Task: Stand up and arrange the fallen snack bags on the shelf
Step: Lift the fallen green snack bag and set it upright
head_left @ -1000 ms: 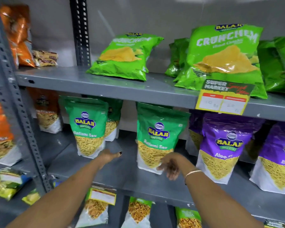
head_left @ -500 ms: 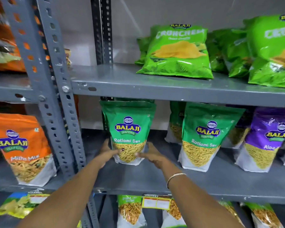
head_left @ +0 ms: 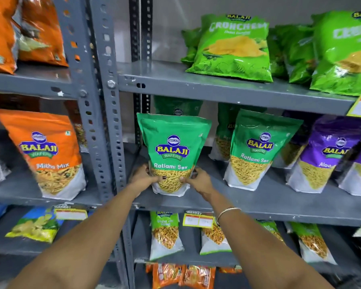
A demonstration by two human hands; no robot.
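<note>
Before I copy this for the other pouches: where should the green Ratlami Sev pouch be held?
Low on both side edges, hands coming from the front, as the left hand and right hand do on the Ratlami Sev pouch; it stands upright, bulky below, flat-sealed on top.

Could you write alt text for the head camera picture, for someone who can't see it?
Two bare hands, left hand and right hand, hold the lower sides of an upright green Ratlami Sev bag on the middle grey shelf. A second Ratlami Sev bag and purple bags stand to its right, green Crunchem bags above.
</note>
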